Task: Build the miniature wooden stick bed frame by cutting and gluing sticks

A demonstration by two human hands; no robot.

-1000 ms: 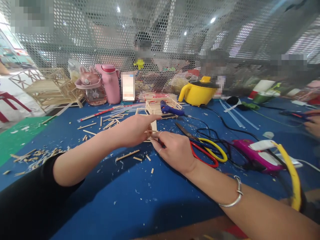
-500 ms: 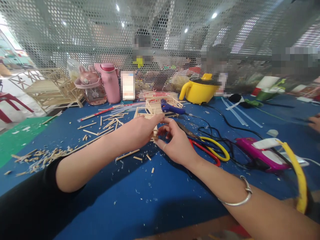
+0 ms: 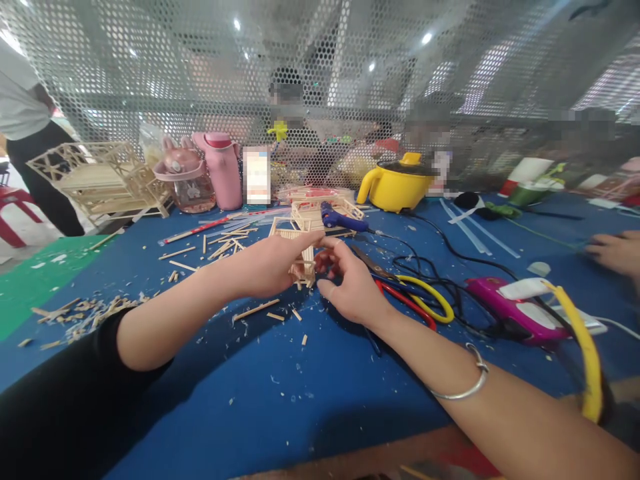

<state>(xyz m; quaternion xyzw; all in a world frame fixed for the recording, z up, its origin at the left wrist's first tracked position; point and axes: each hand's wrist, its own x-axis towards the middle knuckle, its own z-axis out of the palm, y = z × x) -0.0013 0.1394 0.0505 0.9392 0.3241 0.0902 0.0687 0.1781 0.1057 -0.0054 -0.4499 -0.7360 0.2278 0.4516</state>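
Note:
A small frame model made of wooden sticks (image 3: pixel 306 270) stands on the blue tabletop in front of me. My left hand (image 3: pixel 280 260) reaches over it from the left, fingers closed round its near part and hiding some of it. Close on the model's right side is my right hand (image 3: pixel 353 280), its fingers curved and the thumb apart from them; nothing shows in its grasp. The index fingertips of both hands come together above the model. Just behind lies a blue glue gun (image 3: pixel 345 219) by another wooden stick piece (image 3: pixel 307 215).
Scissors with red handles (image 3: pixel 407 303) and a yellow-handled tool (image 3: pixel 440 307) lie right, near a purple device (image 3: pixel 493 303) and cables. Loose sticks (image 3: pixel 227 247) and scraps (image 3: pixel 95 317) lie left. Bottles, a phone (image 3: pixel 257 177) and yellow pot (image 3: pixel 400 187) line the back. Another person's hand (image 3: pixel 615 252) is far right.
My right thumb has drawn slightly away from the model, and more of the model shows between my hands. A standing person has come into view at the far left.

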